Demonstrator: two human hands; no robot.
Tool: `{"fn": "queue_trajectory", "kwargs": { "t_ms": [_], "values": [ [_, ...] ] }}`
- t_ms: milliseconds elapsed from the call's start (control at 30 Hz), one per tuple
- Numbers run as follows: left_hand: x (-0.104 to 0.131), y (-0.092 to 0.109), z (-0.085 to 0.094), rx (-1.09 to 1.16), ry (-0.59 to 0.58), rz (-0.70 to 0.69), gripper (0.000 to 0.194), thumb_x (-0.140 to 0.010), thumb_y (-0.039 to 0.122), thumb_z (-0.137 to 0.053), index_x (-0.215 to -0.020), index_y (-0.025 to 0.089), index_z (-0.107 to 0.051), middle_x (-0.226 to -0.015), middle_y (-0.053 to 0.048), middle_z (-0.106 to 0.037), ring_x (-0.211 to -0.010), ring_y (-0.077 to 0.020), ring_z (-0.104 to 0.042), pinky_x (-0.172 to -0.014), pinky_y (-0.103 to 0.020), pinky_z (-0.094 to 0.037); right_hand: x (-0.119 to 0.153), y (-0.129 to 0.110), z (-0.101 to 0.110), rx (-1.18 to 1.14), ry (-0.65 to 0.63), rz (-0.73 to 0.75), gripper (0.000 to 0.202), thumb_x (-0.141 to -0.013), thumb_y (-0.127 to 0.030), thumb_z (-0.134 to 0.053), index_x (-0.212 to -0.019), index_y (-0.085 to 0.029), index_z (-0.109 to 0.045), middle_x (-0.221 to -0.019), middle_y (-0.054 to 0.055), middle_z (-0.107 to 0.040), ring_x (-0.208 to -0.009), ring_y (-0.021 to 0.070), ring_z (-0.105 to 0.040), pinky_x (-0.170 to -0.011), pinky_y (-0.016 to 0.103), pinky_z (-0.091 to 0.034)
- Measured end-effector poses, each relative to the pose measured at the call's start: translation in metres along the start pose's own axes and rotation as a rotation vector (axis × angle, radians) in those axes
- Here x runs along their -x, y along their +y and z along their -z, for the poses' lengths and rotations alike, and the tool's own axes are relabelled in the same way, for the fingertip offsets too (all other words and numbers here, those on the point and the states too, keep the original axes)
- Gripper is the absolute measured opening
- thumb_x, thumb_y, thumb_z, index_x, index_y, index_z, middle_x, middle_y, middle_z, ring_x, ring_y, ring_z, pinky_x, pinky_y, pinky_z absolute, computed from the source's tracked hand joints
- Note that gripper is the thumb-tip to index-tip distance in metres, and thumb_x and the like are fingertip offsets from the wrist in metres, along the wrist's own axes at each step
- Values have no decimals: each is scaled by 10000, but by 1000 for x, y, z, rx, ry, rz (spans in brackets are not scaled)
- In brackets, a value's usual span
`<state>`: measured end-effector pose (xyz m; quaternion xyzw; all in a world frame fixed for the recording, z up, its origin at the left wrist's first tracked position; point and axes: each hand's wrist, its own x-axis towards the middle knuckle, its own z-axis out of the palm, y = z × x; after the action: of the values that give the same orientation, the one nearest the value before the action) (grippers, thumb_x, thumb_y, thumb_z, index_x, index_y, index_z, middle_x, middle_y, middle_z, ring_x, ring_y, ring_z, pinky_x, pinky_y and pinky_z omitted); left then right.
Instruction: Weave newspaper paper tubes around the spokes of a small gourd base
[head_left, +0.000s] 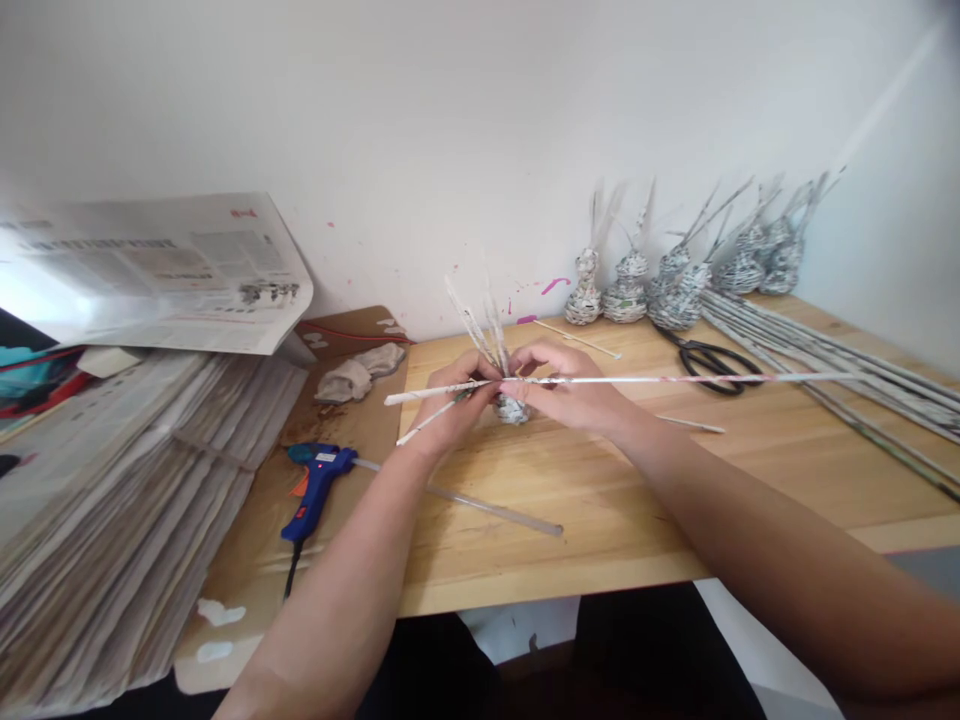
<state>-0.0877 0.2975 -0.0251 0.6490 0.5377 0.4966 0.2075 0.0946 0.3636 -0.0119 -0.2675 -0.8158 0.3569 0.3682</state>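
Observation:
A small woven newspaper piece (pixel 513 410) is upright on the wooden table between my two hands, with several paper stalks (pixel 487 330) rising from its top. My left hand (pixel 454 405) closes its fingers around the piece's upper part; a short paper stick sticks out leftward past it. My right hand (pixel 559 385) pinches a long, thin rolled-paper tube (pixel 675 379) against the same spot. The tube runs across both hands and far out to the right. The fingers hide where the tube meets the weave.
Several woven gourd-shaped pieces (pixel 630 290) line the wall. Black scissors (pixel 716 365) lie right, near a bundle of paper tubes (pixel 840 365). A blue glue gun (pixel 319 490) with its clear glue stick (pixel 495 510), a crumpled glove (pixel 360 373) and stacked newspapers (pixel 172 480) are left.

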Motion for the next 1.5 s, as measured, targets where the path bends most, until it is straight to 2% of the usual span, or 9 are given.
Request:
{"fn": "queue_trajectory", "kwargs": {
  "t_ms": [300, 500, 600, 667, 767, 867, 1000, 1300, 1500],
  "values": [
    [-4, 4, 1, 287, -80, 121, 150, -819, 198, -631, -960, 152, -605, -816, -21, -670, -689, -115, -664, -692, -259, -586, -6, 10, -2, -37, 1, 5, 163, -847, -334, -608, -781, -187, -634, -790, 14, -676, -763, 164, -608, -657, 263, -429],
    [-5, 5, -3, 221, 236, 262, 326, -739, 293, -723, -984, 193, -532, -767, 33, -607, -538, -102, -618, -411, -179, -481, -5, 13, -5, -54, 31, -11, 168, -844, -344, -619, -782, -189, -646, -785, 16, -676, -752, 163, -604, -636, 260, -427],
    [-4, 10, -1, 102, 249, 319, 267, -769, 396, -713, -814, 171, -577, -588, 51, -560, -407, -71, -516, -344, -151, -359, -3, 10, -7, -56, 29, -35, 152, -842, -333, -623, -793, -194, -658, -796, 22, -686, -760, 168, -612, -613, 255, -430],
    [-2, 14, 0, 73, 203, 283, 244, -800, 394, -677, -782, 154, -638, -574, 27, -589, -432, -75, -530, -383, -162, -395, -3, 9, -7, -52, 23, -37, 143, -839, -329, -626, -796, -199, -668, -813, 30, -696, -780, 177, -620, -604, 256, -434],
    [1, 19, -2, -34, 161, 157, 185, -814, 269, -623, -918, 155, -725, -790, -38, -713, -608, -117, -637, -469, -187, -475, -2, 8, -8, -41, 39, -37, 147, -839, -335, -625, -801, -201, -674, -829, 40, -705, -792, 184, -626, -596, 259, -440],
    [5, 21, -5, -175, 151, -18, 293, -788, 166, -603, -1057, 170, -719, -1006, -70, -727, -741, -137, -660, -542, -203, -514, -2, 8, -7, -37, 51, -51, 145, -836, -326, -621, -798, -195, -669, -808, 35, -699, -779, 179, -626, -599, 257, -447],
    [6, 19, -5, -334, 104, -184, 280, -827, 148, -613, -1098, 181, -674, -1038, -75, -719, -763, -136, -663, -640, -228, -531, -2, 7, -7, -38, 55, -67, 138, -833, -315, -617, -792, -193, -666, -796, 26, -698, -776, 175, -629, -617, 256, -459],
    [5, 14, -14, -308, 56, -62, 363, -860, 104, -579, -1208, 203, -600, -1013, -73, -718, -914, -195, -683, -840, -320, -531, -2, 4, -6, -22, 55, -101, 138, -821, -319, -627, -771, -192, -651, -807, 34, -711, -759, 179, -630, -605, 260, -440],
    [5, 14, -16, -206, 29, -7, 308, -862, 122, -566, -1154, 205, -616, -1015, -64, -724, -808, -164, -696, -733, -275, -548, -3, 4, -6, -29, 64, -125, 77, -792, -266, -647, -788, -190, -641, -813, 32, -715, -796, 184, -653, -694, 291, -481]
  ]
}}
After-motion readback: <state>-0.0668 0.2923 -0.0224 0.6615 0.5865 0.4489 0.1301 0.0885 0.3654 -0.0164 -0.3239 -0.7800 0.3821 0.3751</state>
